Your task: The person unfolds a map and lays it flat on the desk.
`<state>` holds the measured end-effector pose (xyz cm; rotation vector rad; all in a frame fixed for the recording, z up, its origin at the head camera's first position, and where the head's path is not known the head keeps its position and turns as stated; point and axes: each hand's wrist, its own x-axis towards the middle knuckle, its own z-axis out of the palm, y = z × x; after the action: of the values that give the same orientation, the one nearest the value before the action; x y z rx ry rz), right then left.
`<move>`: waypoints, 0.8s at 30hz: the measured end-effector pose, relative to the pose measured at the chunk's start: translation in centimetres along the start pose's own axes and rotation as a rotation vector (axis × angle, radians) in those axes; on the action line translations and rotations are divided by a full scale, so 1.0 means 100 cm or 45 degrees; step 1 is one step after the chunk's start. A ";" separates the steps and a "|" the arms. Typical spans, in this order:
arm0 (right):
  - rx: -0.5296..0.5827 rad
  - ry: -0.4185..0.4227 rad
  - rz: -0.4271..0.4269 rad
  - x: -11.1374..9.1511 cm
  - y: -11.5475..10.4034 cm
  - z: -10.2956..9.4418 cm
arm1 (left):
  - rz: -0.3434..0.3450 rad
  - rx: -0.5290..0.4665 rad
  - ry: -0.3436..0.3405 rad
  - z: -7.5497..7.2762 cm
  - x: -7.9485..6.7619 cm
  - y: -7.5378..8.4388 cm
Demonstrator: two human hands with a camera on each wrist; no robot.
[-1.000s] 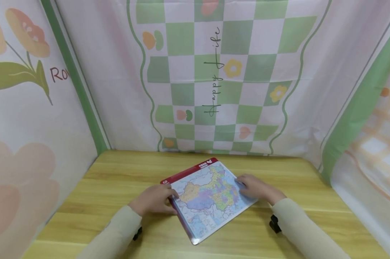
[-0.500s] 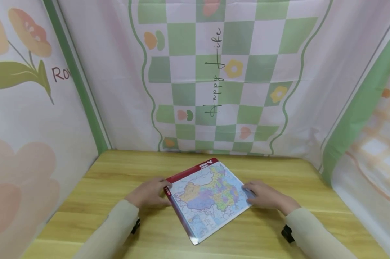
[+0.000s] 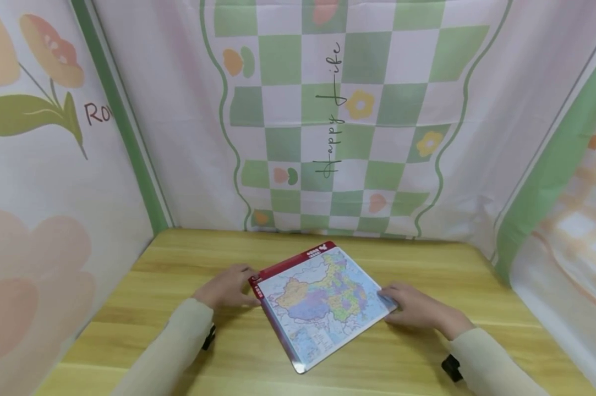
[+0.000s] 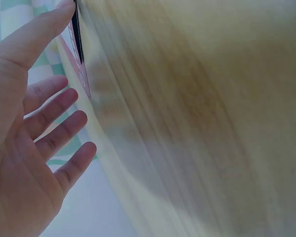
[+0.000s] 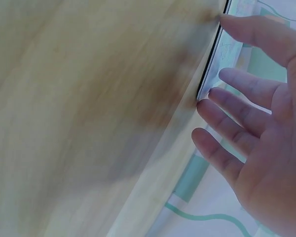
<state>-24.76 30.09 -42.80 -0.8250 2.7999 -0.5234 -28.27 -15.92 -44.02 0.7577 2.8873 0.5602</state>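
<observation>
A flat rectangular map board (image 3: pixel 322 300) lies turned at an angle on the wooden table (image 3: pixel 189 253). Its printed map shows China in several pastel colours, under a red band (image 3: pixel 293 264) along the far edge. At the board's left corner is my left hand (image 3: pixel 228 287), fingers spread and fairly straight; in the left wrist view its thumb (image 4: pixel 49 27) comes up to the board's edge. My right hand (image 3: pixel 416 308) touches the right corner, its thumb (image 5: pixel 246 32) and some fingertips against the dark rim. Neither hand curls round the board.
A curtain with green and white checks (image 3: pixel 317 126) hangs behind the table's far edge. Flower-printed cloth (image 3: pixel 45 220) stands at the left, and another patterned cloth (image 3: pixel 575 231) at the right. Black straps (image 3: pixel 451 367) sit at both wrists.
My left hand has slid back along the left edge to the red corner. My right hand has drawn off the map's surface, rightward and nearer, to the right corner. The board has hardly moved.
</observation>
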 end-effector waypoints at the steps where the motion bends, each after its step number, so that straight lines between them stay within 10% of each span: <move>1: 0.006 -0.001 0.014 -0.001 0.000 0.000 | -0.009 -0.007 -0.006 0.000 0.000 0.000; 24: -0.036 0.074 0.050 -0.003 0.003 0.005 | -0.016 -0.070 -0.050 0.003 0.004 -0.012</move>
<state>-24.49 30.35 -43.36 -0.7710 2.8767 -0.5108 -29.14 -16.61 -44.81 0.7343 2.8264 0.6135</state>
